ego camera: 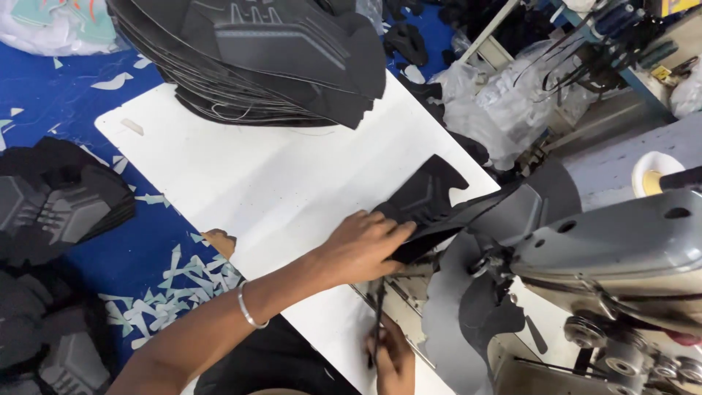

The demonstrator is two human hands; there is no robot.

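Head view: left hand (pixel 362 245) presses flat, grip spread on black shoe-upper piece (pixel 431 197) at 3 o'clock of white surface (pixel 241 168), feeding toward sewing machine (pixel 621 249). Right hand (pixel 391 358), 6 o'clock, pinches dark strip (pixel 379 322). Judgement: keep piece flat, fingers away from needle area. Upper stack (pixel 270 58) at 12 o'clock.

Crumpled clear plastic bags (pixel 504 99) lie at 1 o'clock, just off the white table (pixel 241 175) edge. A small yellow label (pixel 661 73) sits at 2 o'clock on the frame. No screens or signs seen.
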